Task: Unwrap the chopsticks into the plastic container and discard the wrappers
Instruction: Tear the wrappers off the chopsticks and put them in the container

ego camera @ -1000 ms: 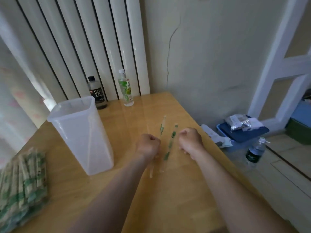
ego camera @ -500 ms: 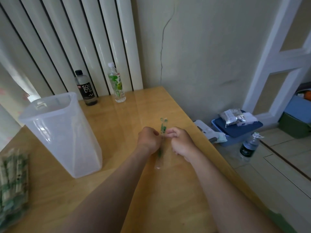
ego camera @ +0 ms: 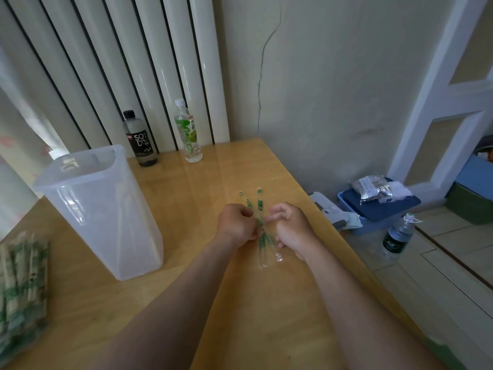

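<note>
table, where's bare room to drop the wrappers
Bare wood between the container and the left hand, and at the far corner right of the green bottle. Crowded: the left edge with the chopstick pile, and the wrappers by the right hand.

Cracked pale wall (ego camera: 333, 89), white vertical slats (ego camera: 133, 62), wooden table (ego camera: 266, 316), tiled floor (ego camera: 440, 276), soft daylight.

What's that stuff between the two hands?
Clear wrappers with green print, pinched by the left hand and the right hand; the head view shows it.
</note>
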